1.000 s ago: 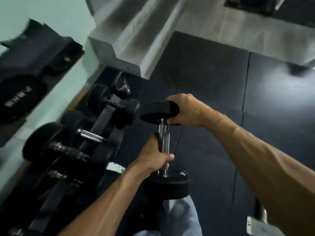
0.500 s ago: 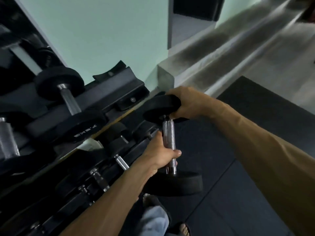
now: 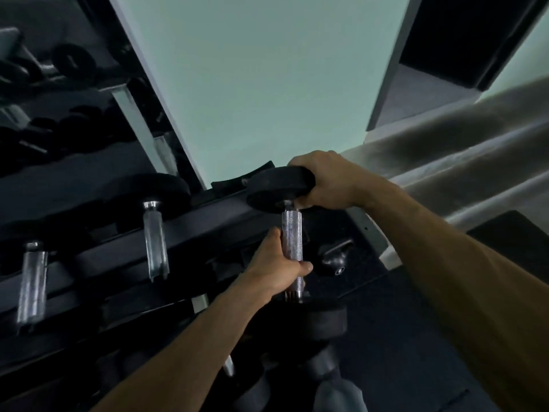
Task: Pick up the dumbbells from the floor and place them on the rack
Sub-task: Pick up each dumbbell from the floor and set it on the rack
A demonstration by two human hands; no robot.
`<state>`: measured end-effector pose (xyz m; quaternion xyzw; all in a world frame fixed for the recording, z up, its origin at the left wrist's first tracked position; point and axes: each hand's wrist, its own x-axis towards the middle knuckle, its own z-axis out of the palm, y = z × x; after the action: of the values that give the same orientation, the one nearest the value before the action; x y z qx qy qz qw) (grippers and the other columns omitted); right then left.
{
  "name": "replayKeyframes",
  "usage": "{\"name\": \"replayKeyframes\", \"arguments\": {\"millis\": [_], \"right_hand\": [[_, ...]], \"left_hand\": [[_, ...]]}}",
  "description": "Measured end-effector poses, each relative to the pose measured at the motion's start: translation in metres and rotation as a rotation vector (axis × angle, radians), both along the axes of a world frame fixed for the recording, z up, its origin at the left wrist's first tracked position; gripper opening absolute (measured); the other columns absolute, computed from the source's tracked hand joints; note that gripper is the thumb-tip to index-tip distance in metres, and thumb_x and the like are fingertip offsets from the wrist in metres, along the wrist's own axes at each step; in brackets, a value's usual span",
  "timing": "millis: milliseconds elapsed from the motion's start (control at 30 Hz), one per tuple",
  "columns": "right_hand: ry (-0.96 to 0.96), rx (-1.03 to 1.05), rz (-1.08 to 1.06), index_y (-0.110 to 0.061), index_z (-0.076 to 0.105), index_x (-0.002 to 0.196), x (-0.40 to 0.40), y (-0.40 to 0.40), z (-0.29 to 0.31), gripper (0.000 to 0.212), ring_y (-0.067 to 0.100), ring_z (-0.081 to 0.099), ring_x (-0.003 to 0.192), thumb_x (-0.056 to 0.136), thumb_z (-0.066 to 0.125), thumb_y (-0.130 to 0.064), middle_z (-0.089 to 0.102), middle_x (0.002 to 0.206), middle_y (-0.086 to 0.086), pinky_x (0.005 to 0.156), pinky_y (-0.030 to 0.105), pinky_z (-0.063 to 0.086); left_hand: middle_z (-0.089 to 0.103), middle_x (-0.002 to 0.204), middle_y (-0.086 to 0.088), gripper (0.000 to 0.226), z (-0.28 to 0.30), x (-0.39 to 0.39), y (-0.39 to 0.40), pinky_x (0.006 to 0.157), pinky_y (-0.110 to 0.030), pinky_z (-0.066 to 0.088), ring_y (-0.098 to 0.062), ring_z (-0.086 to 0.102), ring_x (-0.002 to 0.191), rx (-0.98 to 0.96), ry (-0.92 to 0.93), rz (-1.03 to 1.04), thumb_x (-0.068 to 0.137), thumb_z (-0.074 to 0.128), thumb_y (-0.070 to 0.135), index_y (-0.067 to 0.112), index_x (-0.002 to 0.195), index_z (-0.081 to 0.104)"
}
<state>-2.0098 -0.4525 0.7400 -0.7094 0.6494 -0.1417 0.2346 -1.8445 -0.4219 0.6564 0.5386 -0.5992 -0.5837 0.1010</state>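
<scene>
I hold a black dumbbell (image 3: 291,233) with a knurled chrome handle in both hands, its handle pointing away from me. My left hand (image 3: 274,267) is closed around the lower part of the handle. My right hand (image 3: 325,181) grips the far black head from the right side. The near head hangs low, just below my left hand. The dumbbell hovers over the right end of the dark rack's (image 3: 208,221) upper rail, next to two racked dumbbells (image 3: 154,233) to the left.
A lower rack tier holds more dumbbells (image 3: 228,367). A small kettlebell (image 3: 337,260) sits on the dark floor mat behind the rack's right end. The pale green wall (image 3: 267,84) and grey steps (image 3: 460,162) rise beyond. A mirror at left shows weight plates (image 3: 71,60).
I have risen and turned toward the rack, lifting the dumbbell from near the lower tier up to the upper rail. Both hands keep the same grip.
</scene>
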Motion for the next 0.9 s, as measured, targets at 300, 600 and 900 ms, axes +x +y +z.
{"name": "replayKeyframes", "arguments": {"millis": [300, 600, 900], "right_hand": [[-0.037, 0.042, 0.23, -0.015, 0.062, 0.092, -0.014, -0.116, -0.003, 0.028, 0.021, 0.058, 0.083, 0.07, 0.079, -0.013, 0.064, 0.087, 0.001, 0.07, 0.032, 0.048], [-0.119, 0.096, 0.31, -0.016, 0.063, 0.098, -0.002, -0.18, -0.043, 0.03, 0.019, 0.058, 0.083, 0.072, 0.076, -0.009, 0.062, 0.085, -0.003, 0.064, 0.027, 0.043], [-0.145, 0.078, 0.17, -0.02, 0.06, 0.106, -0.004, -0.173, -0.053, 0.039, 0.02, 0.059, 0.091, 0.073, 0.079, -0.022, 0.064, 0.096, -0.001, 0.074, 0.032, 0.049]], "left_hand": [[0.064, 0.104, 0.001, 0.052, 0.003, -0.029, -0.071, 0.086, -0.029, 0.051, -0.015, 0.063, 0.096, -0.111, -0.052, 0.253, 0.071, 0.081, 0.012, 0.018, 0.113, 0.05], [0.061, 0.113, 0.005, 0.063, -0.022, -0.025, -0.117, 0.085, -0.023, 0.046, -0.012, 0.06, 0.103, -0.056, -0.121, 0.353, 0.074, 0.078, 0.013, 0.021, 0.127, 0.046], [0.058, 0.107, 0.016, 0.056, -0.016, -0.015, -0.114, 0.063, -0.005, 0.037, 0.009, 0.053, 0.084, -0.056, -0.09, 0.261, 0.078, 0.078, 0.018, 0.026, 0.122, 0.045]]}}
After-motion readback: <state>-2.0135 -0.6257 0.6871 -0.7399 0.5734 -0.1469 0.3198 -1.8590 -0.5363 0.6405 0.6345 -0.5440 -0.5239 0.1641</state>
